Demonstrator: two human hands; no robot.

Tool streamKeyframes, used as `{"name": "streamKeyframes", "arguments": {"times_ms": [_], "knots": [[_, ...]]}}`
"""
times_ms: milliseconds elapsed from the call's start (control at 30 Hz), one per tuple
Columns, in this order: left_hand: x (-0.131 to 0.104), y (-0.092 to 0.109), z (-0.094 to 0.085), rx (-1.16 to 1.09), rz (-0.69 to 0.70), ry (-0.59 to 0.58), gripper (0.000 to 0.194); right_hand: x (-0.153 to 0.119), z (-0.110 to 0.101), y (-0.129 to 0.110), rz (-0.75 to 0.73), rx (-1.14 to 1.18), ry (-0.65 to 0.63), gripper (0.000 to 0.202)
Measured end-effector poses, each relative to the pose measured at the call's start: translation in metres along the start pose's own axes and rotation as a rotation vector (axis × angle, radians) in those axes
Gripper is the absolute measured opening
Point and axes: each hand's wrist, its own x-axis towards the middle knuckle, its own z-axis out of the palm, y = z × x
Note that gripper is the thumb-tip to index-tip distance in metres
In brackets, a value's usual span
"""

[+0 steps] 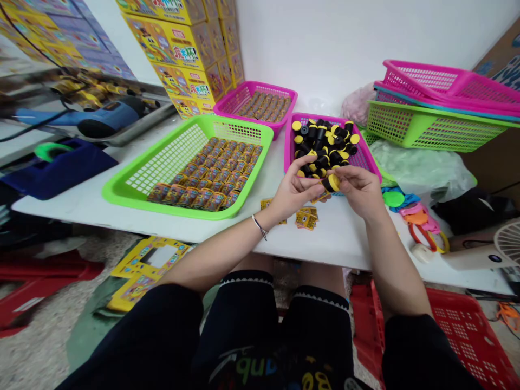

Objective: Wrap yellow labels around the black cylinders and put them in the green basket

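Observation:
Both hands meet over the front of a pink basket (289, 146) heaped with black cups with yellow ends (320, 132). A black cup with a yellow end (331, 183) is held between them, lying on its side. My left hand (298, 187) is closed on its left part; a yellow printed piece shows under the fingers, and whether it is attached cannot be seen. The fingers of my right hand (359, 189) pinch the yellow end. Beneath the hands, small yellow printed cards (306, 218) lie in loose piles on the white table (325, 244).
Left stands a green basket (134, 179) with rows of wrapped cups (211, 176); behind it are another pink basket (255, 86) and stacked yellow boxes (182, 54). Nested baskets (439, 124), colourful bands (422, 219) and a fan (507, 244) are at right. A blue tape dispenser (60, 168) sits far left.

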Motion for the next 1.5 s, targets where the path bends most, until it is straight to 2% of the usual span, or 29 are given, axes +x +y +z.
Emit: {"name": "streamKeyframes", "arguments": {"times_ms": [100,167,333,433,500,633,700,900,1133,1233,1400,1500], "knots": [[0.001,0.002,-0.002,0.003,0.017,0.020,0.096,0.001,0.006,0.004,-0.128,-0.081,0.000,0.024],[0.004,0.002,-0.005,0.021,0.026,0.038,0.098,0.002,0.008,0.004,-0.250,-0.220,-0.009,0.020],[0.012,-0.008,-0.013,0.018,0.071,0.092,0.119,-0.001,0.010,0.003,-0.578,-0.828,0.079,0.040],[0.013,-0.011,-0.013,0.002,0.079,0.109,0.122,-0.007,0.018,0.008,-0.674,-1.059,0.113,0.049],[0.011,-0.009,-0.010,0.009,0.068,0.086,0.114,-0.011,0.025,0.012,-0.686,-1.116,0.155,0.046],[0.004,0.000,-0.002,0.103,-0.039,-0.067,0.078,-0.016,0.035,0.016,-0.695,-1.106,0.179,0.050],[0.001,0.004,-0.001,0.180,-0.074,-0.120,0.069,-0.018,0.037,0.018,-0.710,-1.118,0.173,0.050],[0.000,0.010,-0.004,0.372,0.002,-0.136,0.064,-0.021,0.036,0.026,-0.548,-1.034,0.059,0.040],[-0.002,0.013,-0.007,0.283,-0.060,-0.265,0.072,-0.022,0.029,0.028,-0.553,-0.985,0.041,0.036],[-0.001,0.009,-0.008,0.418,0.004,-0.192,0.070,-0.023,0.025,0.032,-0.535,-1.009,-0.001,0.035],[-0.001,-0.004,-0.004,0.649,0.210,0.059,0.066,-0.023,0.019,0.043,-0.587,-1.030,-0.065,0.041],[-0.004,-0.009,0.001,0.694,0.216,0.199,0.061,-0.022,0.019,0.047,-0.597,-1.041,-0.078,0.040]]}}
